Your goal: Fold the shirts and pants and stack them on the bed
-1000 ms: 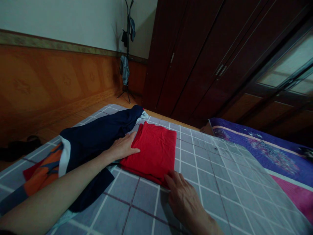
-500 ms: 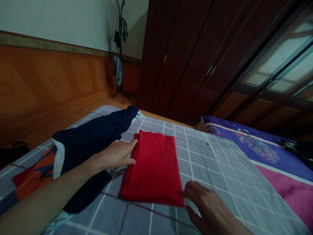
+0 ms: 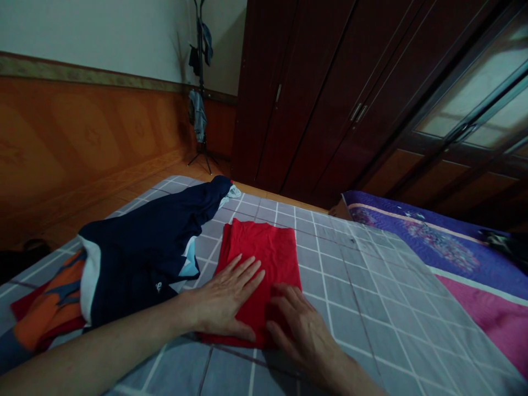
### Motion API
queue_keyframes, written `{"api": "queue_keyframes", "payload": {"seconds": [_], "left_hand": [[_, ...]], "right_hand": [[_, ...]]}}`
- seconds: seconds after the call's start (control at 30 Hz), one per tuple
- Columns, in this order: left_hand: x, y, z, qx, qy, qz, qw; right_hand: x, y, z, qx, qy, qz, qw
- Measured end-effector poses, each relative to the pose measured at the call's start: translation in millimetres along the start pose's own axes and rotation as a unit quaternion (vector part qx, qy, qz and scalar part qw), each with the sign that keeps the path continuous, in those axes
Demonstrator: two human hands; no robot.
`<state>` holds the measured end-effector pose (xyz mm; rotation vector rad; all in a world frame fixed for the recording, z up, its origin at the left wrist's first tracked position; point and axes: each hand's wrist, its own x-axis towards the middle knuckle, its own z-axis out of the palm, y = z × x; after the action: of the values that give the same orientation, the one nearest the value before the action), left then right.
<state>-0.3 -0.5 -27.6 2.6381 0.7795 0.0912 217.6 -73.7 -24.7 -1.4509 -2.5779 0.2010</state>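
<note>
A folded red cloth [image 3: 268, 245] lies flat on a grey checked bed sheet [image 3: 342, 286]. My left hand [image 3: 229, 297] rests on the cloth's left part, fingers spread and palm down. Over the lower right part of the cloth is my right hand [image 3: 301, 330], its fingers apart and slightly bent, with nothing held; whether the fingertips touch the fabric is hard to tell. To the left, a navy garment with white trim [image 3: 144, 236] lies loosely, beside an orange and red one [image 3: 61, 300].
A purple and pink bedcover [image 3: 445, 242] is at the right. Dark wardrobes [image 3: 313, 99] stand beyond the bed. A coat rack [image 3: 201, 82] with hanging clothes is in the far corner. Something dark lies at the left edge.
My left hand has moved right and down from the cloth's left edge onto its surface. My right hand has come left from beside the lower right corner to over the cloth.
</note>
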Motion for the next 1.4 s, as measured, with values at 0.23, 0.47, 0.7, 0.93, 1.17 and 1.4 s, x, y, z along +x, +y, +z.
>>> {"api": "queue_keyframes", "payload": {"seconds": [0.23, 0.47, 0.7, 0.93, 1.17, 1.4], "left_hand": [[1, -5, 8.1, -0.004, -0.022, -0.003, 1.0], [1, -1, 2.5, -0.003, -0.026, -0.017, 1.0], [1, 1, -0.4, -0.01, -0.054, -0.032, 0.998], [0, 1, -0.1, -0.011, -0.051, -0.032, 0.998], [1, 3, -1.9, -0.022, -0.058, -0.043, 0.997], [0, -3, -11.1, -0.051, -0.036, -0.04, 0.997]], "right_hand": [[7, 8, -10, 0.006, -0.042, -0.015, 0.999], [63, 67, -3, -0.053, 0.0, 0.042, 0.998], [77, 73, 4, -0.078, 0.046, 0.013, 0.996], [101, 84, 5, -0.099, 0.102, 0.176, 0.974], [98, 72, 9, -0.08, 0.074, 0.128, 0.986], [41, 22, 32, -0.052, 0.053, -0.012, 0.997]]}}
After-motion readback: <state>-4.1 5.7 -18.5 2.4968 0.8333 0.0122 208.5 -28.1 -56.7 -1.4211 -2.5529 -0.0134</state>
